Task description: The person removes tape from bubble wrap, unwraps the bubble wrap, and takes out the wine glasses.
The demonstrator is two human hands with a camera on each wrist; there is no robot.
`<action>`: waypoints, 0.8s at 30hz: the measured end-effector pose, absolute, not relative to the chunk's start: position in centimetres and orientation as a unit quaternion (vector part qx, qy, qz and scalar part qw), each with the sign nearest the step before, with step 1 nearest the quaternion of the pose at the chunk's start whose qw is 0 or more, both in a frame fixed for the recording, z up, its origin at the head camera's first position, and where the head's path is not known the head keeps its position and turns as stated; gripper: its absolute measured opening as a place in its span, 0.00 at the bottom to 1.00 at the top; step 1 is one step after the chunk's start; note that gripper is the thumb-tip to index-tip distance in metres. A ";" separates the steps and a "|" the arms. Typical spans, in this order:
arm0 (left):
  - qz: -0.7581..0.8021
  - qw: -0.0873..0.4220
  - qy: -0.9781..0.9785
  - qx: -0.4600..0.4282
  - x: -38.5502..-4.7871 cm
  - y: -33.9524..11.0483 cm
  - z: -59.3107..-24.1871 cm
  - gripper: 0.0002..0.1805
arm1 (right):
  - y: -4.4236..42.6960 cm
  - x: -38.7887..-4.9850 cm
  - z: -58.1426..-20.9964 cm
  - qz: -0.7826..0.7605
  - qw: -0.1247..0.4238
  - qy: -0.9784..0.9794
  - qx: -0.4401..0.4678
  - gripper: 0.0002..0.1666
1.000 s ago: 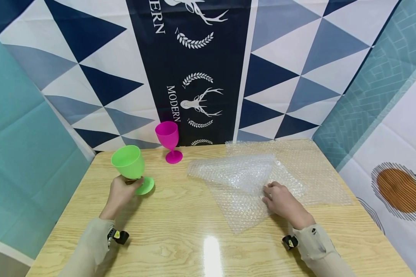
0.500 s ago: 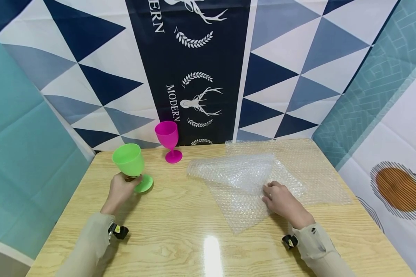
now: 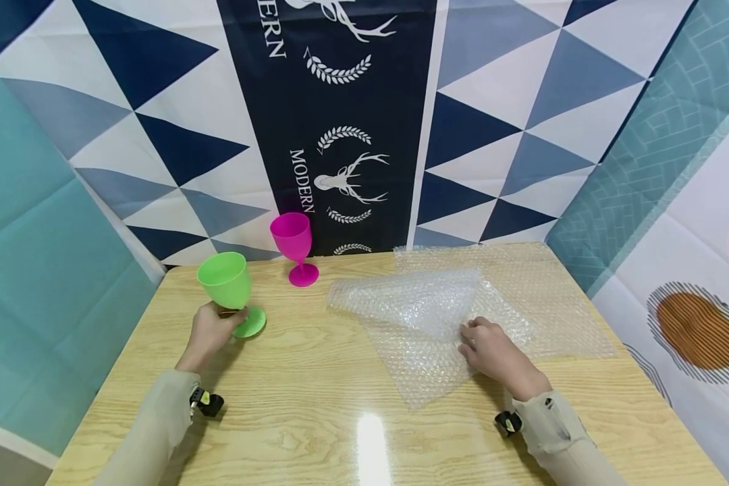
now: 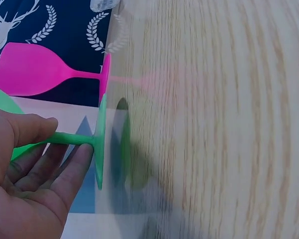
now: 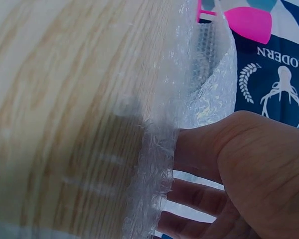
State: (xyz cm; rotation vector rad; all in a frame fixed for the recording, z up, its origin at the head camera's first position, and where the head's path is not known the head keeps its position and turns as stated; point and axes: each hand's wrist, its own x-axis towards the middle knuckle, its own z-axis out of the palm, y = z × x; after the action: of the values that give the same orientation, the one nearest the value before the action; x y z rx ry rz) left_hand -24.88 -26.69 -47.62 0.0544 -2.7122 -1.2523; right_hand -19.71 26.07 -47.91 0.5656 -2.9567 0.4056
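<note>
A green plastic goblet (image 3: pixel 226 282) leans a little to the left in my left hand (image 3: pixel 209 334). In the left wrist view, the thumb and fingers pinch its stem (image 4: pixel 72 138) just above the round foot. A narrow gap shows between that foot (image 4: pixel 100 149) and the wooden table. My right hand (image 3: pixel 495 354) rests its fingertips on a sheet of clear bubble wrap (image 3: pixel 425 364), beside a fold lying over it. The right wrist view shows the thumb and fingers (image 5: pixel 197 194) spread along the wrap, touching it. Behind the green goblet, a pink goblet (image 3: pixel 293 239) stands upright.
More bubble wrap (image 3: pixel 559 317) lies flat at the table's back right. Patterned cloth (image 3: pixel 352 101) hangs behind the wooden table (image 3: pixel 291 418), with teal cloth (image 3: pixel 30 270) at the left. Bright light reflects on the table's front.
My left hand has shifted the green goblet slightly up and to the left. The right hand and the bubble wrap have stayed in place.
</note>
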 end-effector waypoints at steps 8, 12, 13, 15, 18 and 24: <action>-0.429 0.060 -0.901 0.026 -25.4 -26.6 -47.7 0.22 | 25.9 -19.9 -47.7 0.130 0.053 -0.971 0.192 0.19; -0.431 0.062 -0.900 0.030 -25.9 -26.5 -47.6 0.22 | 25.9 -20.0 -47.8 0.129 0.051 -0.971 0.193 0.19; -0.431 0.063 -0.900 0.029 -26.1 -26.5 -47.6 0.21 | 26.0 -20.1 -47.8 0.129 0.051 -0.971 0.193 0.19; -0.430 0.064 -0.900 0.025 -26.2 -26.4 -47.6 0.21 | 26.0 -20.1 -47.8 0.131 0.047 -0.972 0.190 0.19; -0.427 0.065 -0.902 0.022 -26.4 -26.3 -47.7 0.21 | 26.1 -20.1 -47.8 0.135 0.043 -0.972 0.188 0.19; -0.426 0.060 -0.902 0.019 -26.6 -26.3 -47.8 0.21 | 26.1 -20.0 -47.9 0.142 0.041 -0.972 0.185 0.20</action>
State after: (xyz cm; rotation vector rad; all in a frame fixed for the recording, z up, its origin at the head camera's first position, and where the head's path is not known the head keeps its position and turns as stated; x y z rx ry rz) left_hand -26.61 -26.35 -47.85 0.0570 -2.7309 -1.2905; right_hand -20.02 26.06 -47.88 0.5674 -2.9744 0.4344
